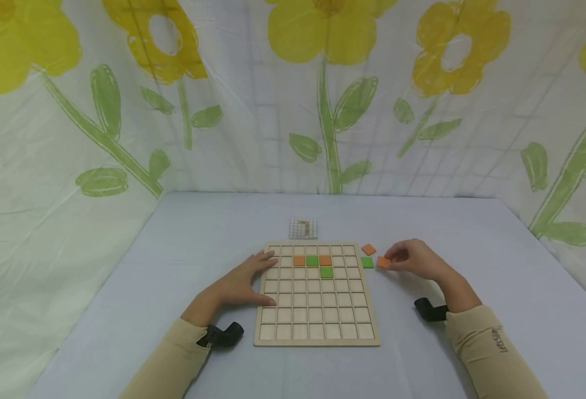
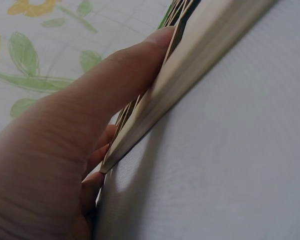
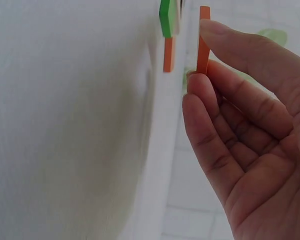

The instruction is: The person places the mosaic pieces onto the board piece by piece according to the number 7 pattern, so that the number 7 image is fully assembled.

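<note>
A square wooden grid board (image 1: 318, 342) lies on the table. Orange, green and orange tiles sit side by side in its second row from the back, with a green tile (image 1: 327, 272) in the cell in front of the right-hand orange one. My left hand (image 1: 238, 281) rests on the board's left edge, fingers and thumb spread; the left wrist view shows the thumb (image 2: 125, 70) lying over the frame. To the right of the board, my right hand (image 1: 417, 260) pinches an orange tile (image 3: 204, 50) between thumb and fingers, lifted off the table in the right wrist view.
Beside the board's right edge lie a loose green tile (image 1: 367, 262) and a loose orange tile (image 1: 369, 249). A small card with a printed grid pattern (image 1: 303, 228) is behind the board. A flowered curtain (image 1: 243, 111) hangs beyond the white table (image 1: 213, 221).
</note>
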Tool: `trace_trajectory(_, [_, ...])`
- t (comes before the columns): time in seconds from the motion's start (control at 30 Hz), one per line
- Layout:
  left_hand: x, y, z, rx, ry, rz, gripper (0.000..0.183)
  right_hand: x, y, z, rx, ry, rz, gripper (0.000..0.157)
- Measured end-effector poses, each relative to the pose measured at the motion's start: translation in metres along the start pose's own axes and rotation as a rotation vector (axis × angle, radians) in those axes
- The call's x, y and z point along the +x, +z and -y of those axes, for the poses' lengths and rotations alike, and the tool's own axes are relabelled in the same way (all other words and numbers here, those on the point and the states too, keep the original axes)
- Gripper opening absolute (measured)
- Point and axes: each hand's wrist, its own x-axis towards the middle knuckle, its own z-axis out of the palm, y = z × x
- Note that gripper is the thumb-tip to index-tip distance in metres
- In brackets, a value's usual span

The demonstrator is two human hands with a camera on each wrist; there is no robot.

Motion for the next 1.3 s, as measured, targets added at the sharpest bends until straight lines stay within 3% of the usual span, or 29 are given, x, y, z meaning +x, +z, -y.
trace_trajectory(0.47, [0.001, 0.002, 0.001, 0.012, -0.017, 0.009, 0.1, 0.01, 0.016, 0.034, 0.061, -0.087, 0.016, 0.024])
trace_trajectory(0.9, [0.002, 0.003, 0.005, 0.004, -0.01, 0.001, 0.1, 0.015, 0.034, 0.061, 0.109, -0.079, 0.095, 0.02])
trace_trajectory(1.3, [0.001, 0.002, 0.003, -0.002, -0.002, 0.003, 0.099, 0.023, 0.049, 0.077, 0.134, -0.162, 0.149, 0.02])
